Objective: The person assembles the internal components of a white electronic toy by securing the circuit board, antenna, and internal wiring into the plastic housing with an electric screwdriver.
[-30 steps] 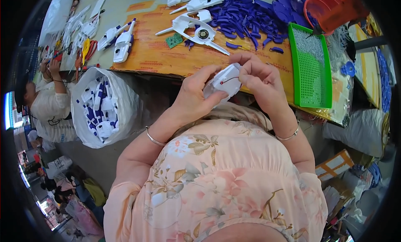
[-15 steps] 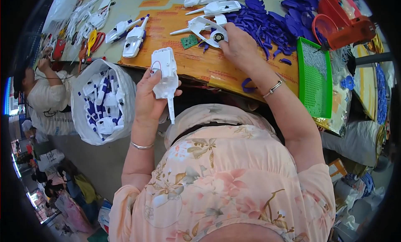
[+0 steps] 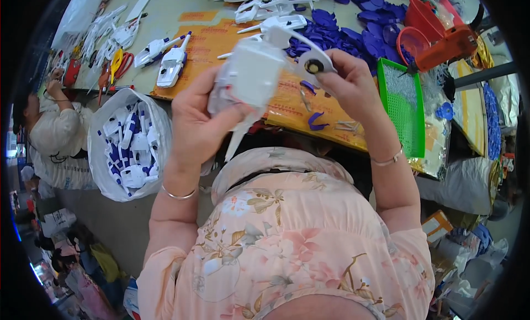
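My left hand (image 3: 201, 118) grips a white plastic housing (image 3: 255, 80) with a narrow tapered end pointing down; motion blurs it. Between the thumb and fingers of my right hand (image 3: 353, 85) is a curved white plastic cover (image 3: 302, 43), carrying a round black disc with a pale gold centre. The cover's far end reaches over the top of the housing; whether they touch I cannot tell. Both hands are raised above the near edge of the table, which is covered with orange-brown sheet (image 3: 287, 106). Under my right hand lie a bent blue strip (image 3: 317, 122) and several thin metal pieces (image 3: 348, 125).
Blue plastic parts (image 3: 370, 41) are heaped at the back right, beside a green tray (image 3: 418, 121) and an orange power tool (image 3: 447, 48). White-and-blue pieces fill a white sack (image 3: 96, 149) at the left. Scissors (image 3: 126, 63) lie farther back; a person (image 3: 58, 121) sits at far left.
My left hand has lifted the housing up and to the right. My right hand has raised the cover off the table and drawn it right and nearer. The green circuit board is now out of sight.
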Demonstrator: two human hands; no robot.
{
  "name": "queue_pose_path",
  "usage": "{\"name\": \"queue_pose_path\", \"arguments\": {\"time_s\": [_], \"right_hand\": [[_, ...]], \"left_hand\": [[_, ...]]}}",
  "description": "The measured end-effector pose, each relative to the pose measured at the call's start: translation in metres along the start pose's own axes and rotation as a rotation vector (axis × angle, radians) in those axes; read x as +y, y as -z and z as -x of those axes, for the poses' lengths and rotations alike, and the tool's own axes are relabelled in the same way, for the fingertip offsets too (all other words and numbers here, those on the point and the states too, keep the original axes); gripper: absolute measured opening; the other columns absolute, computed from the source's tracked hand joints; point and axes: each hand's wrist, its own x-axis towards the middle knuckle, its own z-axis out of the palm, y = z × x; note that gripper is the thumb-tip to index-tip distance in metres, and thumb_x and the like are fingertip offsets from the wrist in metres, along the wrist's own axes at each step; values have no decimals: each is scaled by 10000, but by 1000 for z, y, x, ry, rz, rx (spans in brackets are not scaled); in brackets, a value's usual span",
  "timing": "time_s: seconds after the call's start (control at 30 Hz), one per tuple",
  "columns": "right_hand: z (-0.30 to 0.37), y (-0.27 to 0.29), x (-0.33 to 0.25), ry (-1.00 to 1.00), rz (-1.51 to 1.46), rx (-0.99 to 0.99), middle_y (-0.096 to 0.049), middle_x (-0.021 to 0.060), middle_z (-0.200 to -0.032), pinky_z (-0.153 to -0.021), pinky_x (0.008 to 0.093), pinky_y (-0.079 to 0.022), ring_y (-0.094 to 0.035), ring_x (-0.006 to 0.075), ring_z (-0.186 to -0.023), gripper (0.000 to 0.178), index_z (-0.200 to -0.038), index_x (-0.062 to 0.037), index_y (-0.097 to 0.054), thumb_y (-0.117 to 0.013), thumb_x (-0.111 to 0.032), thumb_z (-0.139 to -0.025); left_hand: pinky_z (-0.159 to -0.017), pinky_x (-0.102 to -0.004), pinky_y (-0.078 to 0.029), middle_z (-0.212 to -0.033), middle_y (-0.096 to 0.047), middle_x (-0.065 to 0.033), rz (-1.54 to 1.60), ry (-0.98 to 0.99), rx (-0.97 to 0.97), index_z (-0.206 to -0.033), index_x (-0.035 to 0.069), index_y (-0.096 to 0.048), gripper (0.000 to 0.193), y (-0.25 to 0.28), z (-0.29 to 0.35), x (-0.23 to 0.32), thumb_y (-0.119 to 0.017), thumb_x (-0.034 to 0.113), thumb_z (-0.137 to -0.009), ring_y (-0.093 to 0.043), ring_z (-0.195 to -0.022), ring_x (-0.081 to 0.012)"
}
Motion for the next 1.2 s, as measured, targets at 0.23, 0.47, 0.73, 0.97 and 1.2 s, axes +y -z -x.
{"name": "queue_pose_path", "arguments": {"time_s": [0.23,0.47,0.73,0.97,1.2], "right_hand": [[31,-2,-44,464,639,-125,-628,135,-801,-616,349,-474,-618,309,-702,214,-943,-43,-636,-561,31,-758],[32,-14,-62,579,896,219,-565,162,-1113,-822,377,-444,-541,328,-998,472,-1153,-3,-534,-686,15,-706],[75,-15,27,100,413,255,-581,68,-874,-713,239,-465,-567,118,-780,171,-999,49,-562,-580,23,-831],[100,-35,63,-129,239,468,-560,13,-829,-605,177,-416,-502,57,-670,92,-968,4,-552,-544,11,-877],[99,-40,79,-84,386,496,-528,32,-730,-534,193,-396,-483,72,-588,52,-842,7,-524,-514,57,-853]], "left_hand": [[-789,-385,-445,-1031,-529,-145,-605,-412,-480,-1032,29,-515,347,-31,-36,6,-613,11,-700,-542,-954,-331],[-761,-308,-476,-905,-620,-80,-524,-151,-345,-1096,48,-540,331,23,-53,-4,-633,94,-782,-606,-865,-190],[-646,-424,-576,-894,-633,-150,332,178,555,-999,-84,-584,226,247,-121,-4,-637,33,-814,-656,-775,-250],[-701,-456,-574,-1001,-612,-135,64,115,1081,-1079,-37,-553,263,417,-153,-5,-620,30,-834,-648,-842,-287],[-583,-461,-547,-1003,-578,-164,125,168,1048,-1098,3,-478,334,462,-187,-36,-641,68,-814,-641,-737,-310]]}}
